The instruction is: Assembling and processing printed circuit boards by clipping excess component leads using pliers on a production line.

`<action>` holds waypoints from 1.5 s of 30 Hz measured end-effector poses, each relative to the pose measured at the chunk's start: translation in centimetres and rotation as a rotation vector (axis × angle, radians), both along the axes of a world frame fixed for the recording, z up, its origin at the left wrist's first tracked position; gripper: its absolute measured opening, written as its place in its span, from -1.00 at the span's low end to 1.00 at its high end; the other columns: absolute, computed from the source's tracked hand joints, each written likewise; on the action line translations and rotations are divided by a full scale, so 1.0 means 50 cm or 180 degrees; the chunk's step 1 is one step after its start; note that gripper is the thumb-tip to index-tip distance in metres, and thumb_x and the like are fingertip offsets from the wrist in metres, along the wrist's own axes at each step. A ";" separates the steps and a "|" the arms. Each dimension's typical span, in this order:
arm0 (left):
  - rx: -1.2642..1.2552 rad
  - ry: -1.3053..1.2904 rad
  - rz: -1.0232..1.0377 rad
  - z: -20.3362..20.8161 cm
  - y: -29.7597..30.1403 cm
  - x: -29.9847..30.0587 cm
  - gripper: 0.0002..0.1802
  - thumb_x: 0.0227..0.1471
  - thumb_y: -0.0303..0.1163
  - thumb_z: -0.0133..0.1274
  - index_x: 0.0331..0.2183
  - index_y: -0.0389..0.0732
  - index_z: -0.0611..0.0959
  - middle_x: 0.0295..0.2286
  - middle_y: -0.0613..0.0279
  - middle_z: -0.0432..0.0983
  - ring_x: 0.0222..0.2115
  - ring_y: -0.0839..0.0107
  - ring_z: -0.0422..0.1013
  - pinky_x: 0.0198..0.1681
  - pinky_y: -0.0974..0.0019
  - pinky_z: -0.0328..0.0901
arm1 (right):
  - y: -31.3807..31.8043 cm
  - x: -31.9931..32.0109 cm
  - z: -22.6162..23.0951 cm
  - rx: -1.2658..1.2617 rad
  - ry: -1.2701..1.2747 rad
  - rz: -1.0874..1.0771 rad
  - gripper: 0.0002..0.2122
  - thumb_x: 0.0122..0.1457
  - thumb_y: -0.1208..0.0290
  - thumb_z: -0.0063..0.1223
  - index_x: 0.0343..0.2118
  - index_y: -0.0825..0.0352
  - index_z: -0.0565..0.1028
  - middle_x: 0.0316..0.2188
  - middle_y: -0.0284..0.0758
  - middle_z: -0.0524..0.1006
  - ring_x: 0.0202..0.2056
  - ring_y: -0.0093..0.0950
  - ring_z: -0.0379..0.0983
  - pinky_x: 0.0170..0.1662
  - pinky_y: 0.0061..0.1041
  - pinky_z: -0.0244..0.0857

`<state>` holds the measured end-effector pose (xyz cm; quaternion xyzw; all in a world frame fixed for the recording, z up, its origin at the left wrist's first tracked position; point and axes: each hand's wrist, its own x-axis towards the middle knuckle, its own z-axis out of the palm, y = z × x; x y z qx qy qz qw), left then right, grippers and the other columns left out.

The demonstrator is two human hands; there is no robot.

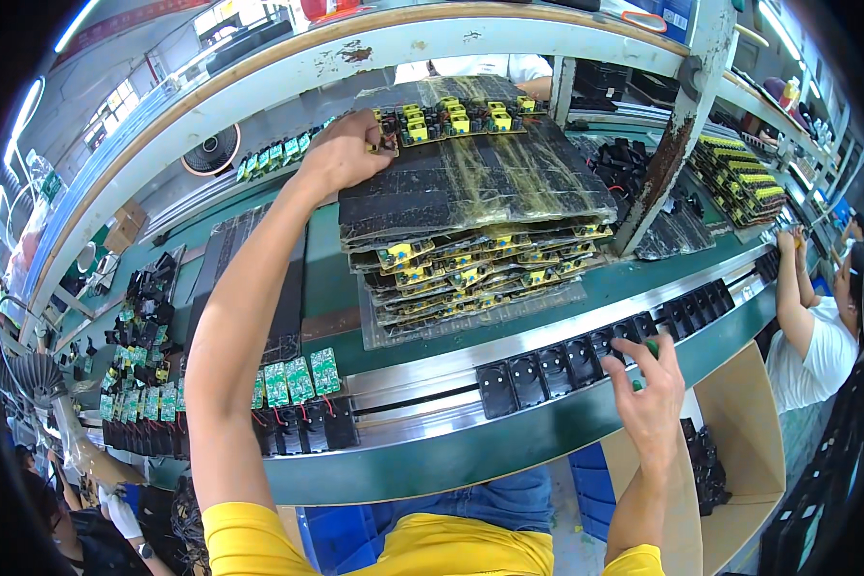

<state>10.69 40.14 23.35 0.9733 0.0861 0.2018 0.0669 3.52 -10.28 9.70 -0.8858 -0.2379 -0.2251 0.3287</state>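
Note:
My left hand [348,154] reaches far forward, its fingers closed on a circuit board [386,134] at the left end of a row of boards with yellow parts [456,119]. That row lies on top of a tall stack of dark, tape-marked sheets [470,187], with more yellow-part boards between the layers. My right hand [651,389] is over the near edge of the bench, fingers apart and curled, with green covers on two fingertips. Just beside its fingertips runs a row of open black plastic cases [552,370] on a metal rail; whether they touch is unclear.
At left, green boards [300,380] with red wires stand in black cases. A cardboard box [739,432] with black parts sits below the bench at right. A rusty post [667,163] rises beside the stack, supporting a shelf [403,43]. A co-worker [816,336] works at far right.

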 end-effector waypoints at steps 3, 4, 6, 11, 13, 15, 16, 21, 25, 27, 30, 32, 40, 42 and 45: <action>-0.0713 -0.0356 -0.0382 0.005 -0.111 -0.101 -0.68 0.13 -0.40 0.38 -0.10 -0.19 0.63 -0.21 0.10 0.69 -0.18 0.13 0.64 0.00 0.07 0.49 | 0.051 -0.023 0.037 0.0560 0.0341 0.0594 -0.62 0.14 0.49 0.51 0.06 0.24 0.79 -0.11 -0.24 0.53 -0.20 -0.33 0.48 -0.13 -0.36 0.41; -0.0964 -0.0524 -0.0770 -0.008 -0.152 -0.138 -0.54 0.12 -0.46 0.37 0.03 -0.20 0.59 -0.18 0.20 0.70 -0.16 0.24 0.62 -0.02 0.15 0.47 | 0.072 -0.024 0.044 0.0737 0.0306 0.0801 -0.56 0.13 0.50 0.54 0.11 0.24 0.78 -0.11 -0.28 0.53 -0.21 -0.38 0.45 -0.13 -0.42 0.38; -0.1256 -0.0637 -0.1227 -0.035 -0.243 -0.216 -0.39 0.11 -0.53 0.36 0.17 -0.21 0.55 -0.16 0.29 0.71 -0.13 0.36 0.60 -0.03 0.23 0.45 | 0.113 -0.023 0.059 0.0905 0.0296 0.0919 -0.51 0.11 0.51 0.56 0.16 0.24 0.77 -0.11 -0.31 0.52 -0.22 -0.43 0.42 -0.14 -0.47 0.35; -0.1661 -0.0459 -0.1754 -0.055 -0.377 -0.332 0.06 0.09 -0.61 0.30 0.53 -0.23 0.20 -0.11 0.11 0.70 -0.09 0.23 0.63 0.02 0.17 0.49 | 0.198 -0.013 0.091 0.1546 0.0698 0.1828 -0.49 0.15 0.45 0.60 0.22 0.21 0.77 -0.13 -0.37 0.50 -0.20 -0.51 0.37 -0.15 -0.59 0.26; -0.1578 -0.0346 -0.1853 -0.067 -0.395 -0.347 0.15 0.09 -0.61 0.27 0.59 -0.23 0.08 -0.08 0.00 0.70 -0.09 0.13 0.65 0.00 0.17 0.52 | 0.210 -0.003 0.075 0.1696 0.0515 0.2355 -0.60 0.16 0.48 0.59 0.10 0.21 0.83 -0.15 -0.34 0.50 -0.18 -0.49 0.38 -0.14 -0.57 0.27; -0.1603 -0.0270 -0.1953 -0.073 -0.398 -0.358 0.15 0.10 -0.61 0.25 0.60 -0.24 0.07 -0.08 -0.02 0.69 -0.10 0.14 0.65 0.00 0.16 0.52 | 0.210 -0.012 0.076 0.1742 0.0561 0.2451 -0.63 0.16 0.49 0.59 0.06 0.21 0.84 -0.16 -0.33 0.50 -0.18 -0.48 0.38 -0.13 -0.55 0.28; -0.1622 -0.0191 -0.2061 -0.073 -0.399 -0.360 0.15 0.10 -0.61 0.24 0.60 -0.25 0.06 -0.08 -0.03 0.68 -0.11 0.14 0.65 0.01 0.15 0.52 | 0.208 -0.018 0.078 0.1792 0.0600 0.2541 -0.67 0.16 0.50 0.58 0.02 0.22 0.86 -0.16 -0.33 0.49 -0.17 -0.47 0.39 -0.13 -0.54 0.28; -0.1770 0.0262 -0.2344 -0.063 -0.418 -0.378 0.01 0.16 -0.58 0.13 0.56 -0.29 0.13 -0.10 -0.01 0.66 -0.16 0.17 0.60 0.00 0.15 0.52 | 0.185 -0.036 0.075 0.2213 0.0578 0.2884 -0.83 0.13 0.55 0.59 -0.21 0.25 0.88 -0.20 -0.30 0.48 -0.16 -0.42 0.40 -0.11 -0.49 0.31; -0.5148 0.1810 -0.2249 -0.089 -0.419 -0.385 -0.44 0.38 -0.39 0.21 0.28 -0.27 0.39 -0.15 0.12 0.66 -0.27 0.39 0.48 -0.20 0.29 0.41 | 0.144 -0.048 0.061 0.2540 0.0927 0.2855 -0.89 0.09 0.54 0.61 -0.33 0.29 0.82 -0.17 -0.30 0.49 -0.19 -0.42 0.41 -0.08 -0.48 0.34; -0.3858 0.1229 -0.2346 -0.096 -0.431 -0.398 -0.55 0.38 -0.41 0.24 0.18 -0.28 0.49 -0.10 0.11 0.66 -0.24 0.38 0.50 -0.16 0.27 0.44 | 0.140 -0.064 0.039 0.2630 0.1057 0.2780 -0.87 0.11 0.60 0.57 -0.28 0.29 0.83 -0.16 -0.31 0.49 -0.21 -0.46 0.41 -0.13 -0.52 0.32; -0.2565 0.0493 -0.2360 -0.106 -0.454 -0.390 -0.69 0.34 -0.46 0.29 0.05 -0.29 0.61 -0.09 0.11 0.68 -0.25 0.36 0.52 -0.14 0.26 0.47 | 0.141 -0.061 0.027 0.2777 0.1097 0.2588 -0.83 0.14 0.66 0.53 -0.22 0.30 0.83 -0.15 -0.32 0.51 -0.23 -0.52 0.41 -0.18 -0.57 0.30; -0.2453 0.0119 -0.2137 -0.112 -0.463 -0.401 -0.77 0.30 -0.51 0.32 -0.04 -0.28 0.67 -0.17 0.14 0.70 -0.30 0.36 0.53 -0.19 0.28 0.48 | 0.151 -0.060 0.025 0.2987 0.0972 0.2595 -0.83 0.16 0.67 0.50 -0.21 0.32 0.83 -0.13 -0.31 0.52 -0.24 -0.53 0.41 -0.18 -0.58 0.31; -0.1218 -0.1726 -0.2268 -0.153 -0.513 -0.399 -0.81 0.18 -0.62 0.37 -0.16 -0.28 0.73 -0.32 0.16 0.72 -0.42 0.33 0.54 -0.28 0.32 0.48 | 0.149 -0.103 0.023 0.3652 0.1122 0.2429 -0.83 0.22 0.70 0.42 -0.16 0.35 0.82 -0.09 -0.30 0.55 -0.27 -0.57 0.42 -0.19 -0.62 0.32; -0.1256 -0.1857 -0.2317 -0.161 -0.515 -0.392 -0.77 0.15 -0.65 0.38 -0.15 -0.28 0.73 -0.31 0.13 0.72 -0.43 0.32 0.55 -0.30 0.33 0.47 | 0.140 -0.116 0.030 0.3926 0.1593 0.2505 -0.83 0.24 0.70 0.40 -0.16 0.35 0.82 -0.08 -0.31 0.56 -0.26 -0.57 0.43 -0.18 -0.61 0.32; -0.1389 -0.1896 -0.2367 -0.167 -0.519 -0.395 -0.77 0.15 -0.66 0.38 -0.15 -0.29 0.73 -0.30 0.13 0.73 -0.43 0.33 0.56 -0.31 0.34 0.47 | 0.138 -0.132 0.044 0.4317 0.2362 0.2572 -0.83 0.25 0.70 0.37 -0.15 0.36 0.82 -0.07 -0.31 0.57 -0.25 -0.56 0.44 -0.17 -0.60 0.33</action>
